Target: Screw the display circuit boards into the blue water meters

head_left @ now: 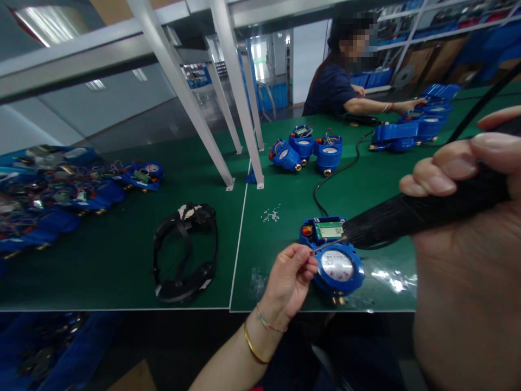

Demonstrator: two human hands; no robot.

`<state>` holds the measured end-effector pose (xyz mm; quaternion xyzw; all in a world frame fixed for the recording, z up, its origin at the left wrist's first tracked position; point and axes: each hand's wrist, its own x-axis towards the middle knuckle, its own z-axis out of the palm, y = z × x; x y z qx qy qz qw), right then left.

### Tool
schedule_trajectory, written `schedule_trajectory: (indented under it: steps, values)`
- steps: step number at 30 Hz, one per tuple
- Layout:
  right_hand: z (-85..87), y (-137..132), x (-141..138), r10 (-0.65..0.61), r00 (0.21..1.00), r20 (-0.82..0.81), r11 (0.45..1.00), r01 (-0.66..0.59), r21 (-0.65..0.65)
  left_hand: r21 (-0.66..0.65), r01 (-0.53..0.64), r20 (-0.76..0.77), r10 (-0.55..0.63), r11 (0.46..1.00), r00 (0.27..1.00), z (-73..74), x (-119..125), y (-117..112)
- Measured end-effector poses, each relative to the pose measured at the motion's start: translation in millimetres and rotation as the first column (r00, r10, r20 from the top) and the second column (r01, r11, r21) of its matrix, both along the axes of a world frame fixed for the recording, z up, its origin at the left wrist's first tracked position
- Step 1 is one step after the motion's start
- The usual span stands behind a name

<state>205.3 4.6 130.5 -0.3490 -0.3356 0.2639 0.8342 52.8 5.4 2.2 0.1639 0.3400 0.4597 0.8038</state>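
Note:
A blue water meter (337, 260) with a round dial and a small green display lies on the green table near its front edge. My right hand (468, 244), very close to the camera, is wrapped round a black electric screwdriver (411, 214) whose thin bit points at the meter's top. My left hand (290, 279) rests beside the meter's left side, thumb and forefinger pinched together at the bit's tip on something too small to make out.
Small screws (271, 215) lie scattered left of the meter. A black head strap (185, 252) lies on the left table. Three blue meters (307, 147) stand further back, more at the far right by a seated co-worker (345, 76). Wired parts pile (52, 190) at the far left. White frame posts (240, 103) rise mid-table.

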Motion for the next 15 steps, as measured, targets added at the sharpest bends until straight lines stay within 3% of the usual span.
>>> schedule_trajectory:
  steps: [7, 11, 15]
  values:
    - [-1.0, 0.0, -7.3, -0.048, 0.999, 0.006, 0.999, 0.048, 0.003, 0.027, -0.032, -0.06, 0.034, 0.999, 0.998, 2.0, 3.6, -2.7]
    - [-0.3, -1.4, -4.6, -0.06, 0.998, 0.008, 0.998, 0.06, 0.018, 0.218, -0.076, -0.159, 0.112, 0.973, 0.981, 0.9, 10.7, -3.9]
    - [1.4, -2.6, 3.1, -0.046, 0.999, -0.007, 0.999, 0.046, -0.012, 0.43, -0.083, -0.295, 0.226, 0.899, 0.928, -0.9, 15.1, -1.6]
